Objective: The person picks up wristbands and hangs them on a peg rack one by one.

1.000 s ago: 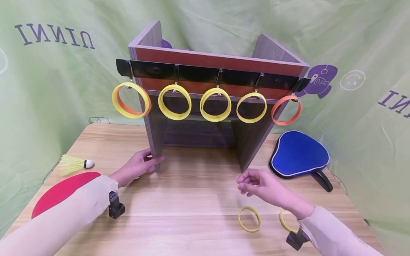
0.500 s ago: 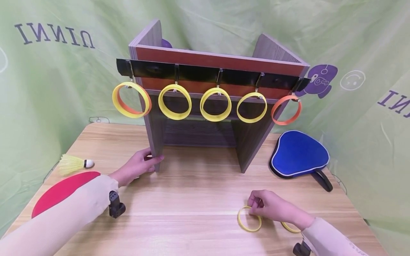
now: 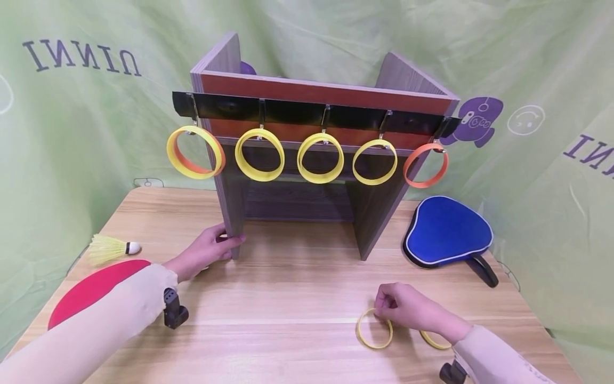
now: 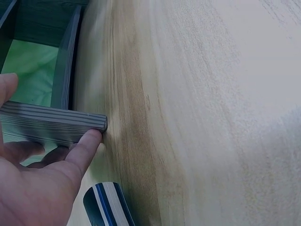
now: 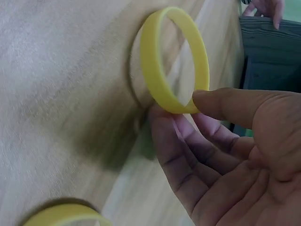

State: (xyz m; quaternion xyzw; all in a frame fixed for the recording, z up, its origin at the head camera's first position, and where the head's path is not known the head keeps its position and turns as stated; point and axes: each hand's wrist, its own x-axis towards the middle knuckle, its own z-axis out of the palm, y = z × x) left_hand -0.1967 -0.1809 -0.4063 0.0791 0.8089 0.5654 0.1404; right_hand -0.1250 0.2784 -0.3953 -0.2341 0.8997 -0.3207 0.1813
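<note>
In the head view my left hand (image 3: 203, 252) grips the lower front edge of the left side panel of a grey wooden stand (image 3: 229, 213); the left wrist view shows the thumb and fingers on either side of the board (image 4: 56, 120). My right hand (image 3: 412, 308) pinches a yellow wristband (image 3: 361, 333) between thumb and fingers. In the right wrist view that yellow band (image 5: 153, 61) is tilted up off the wood. A second yellow wristband (image 3: 435, 341) lies under the right forearm, partly hidden.
Yellow and orange bands, such as this yellow one (image 3: 238, 154), hang from hooks on a black strip (image 3: 292, 113) across the stand. A blue bat case (image 3: 448, 229) lies right. Left are a shuttlecock (image 3: 112, 248) and a red paddle (image 3: 96, 285), partly covered by the sleeve.
My right hand has come down and toward me from beside the stand's right panel and taken hold of the yellow wristband. My left hand stays on the left panel.
</note>
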